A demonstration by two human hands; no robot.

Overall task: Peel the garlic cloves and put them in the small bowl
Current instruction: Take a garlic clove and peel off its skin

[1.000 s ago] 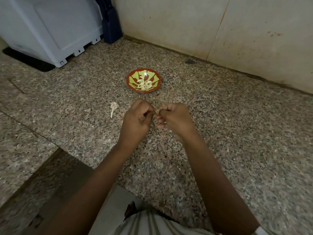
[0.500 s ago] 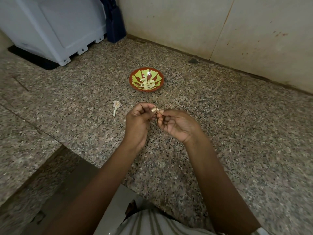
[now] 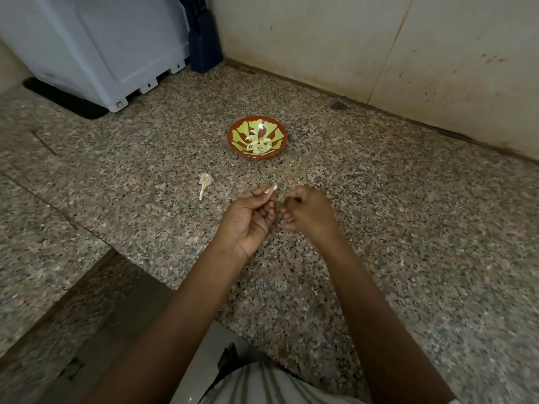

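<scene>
1. Speckled granite is running back to a stained beige wall; a pale grey box is sitting at far left on a black mat; a dark blue block is standing in the corner, just beside the box and against the wall.
2. Bowl, red-brown with a green pattern, is sitting flat on the granite beyond both hands and well apart from them; peeled cloves are lying heaped in its middle.
3. Left hand is hovering palm up over the granite; thumb and forefinger are pinching one clove at their tips; the clove is poking out toward the bowl, pale and partly bare; the other fingers are curling loosely inward and holding nothing.
4. Right hand is hovering just beside the left, back toward the camera; a narrow gap is showing between the two; its fingers are curling in tight; whether they are pinching any skin, cannot tell.
5. Dry stem is lying on the granite left of the hands, nearer them than the bowl, touching neither.
6. Both forearms are reaching in bare from the bottom edge; striped cloth is showing between them at the bottom.
</scene>
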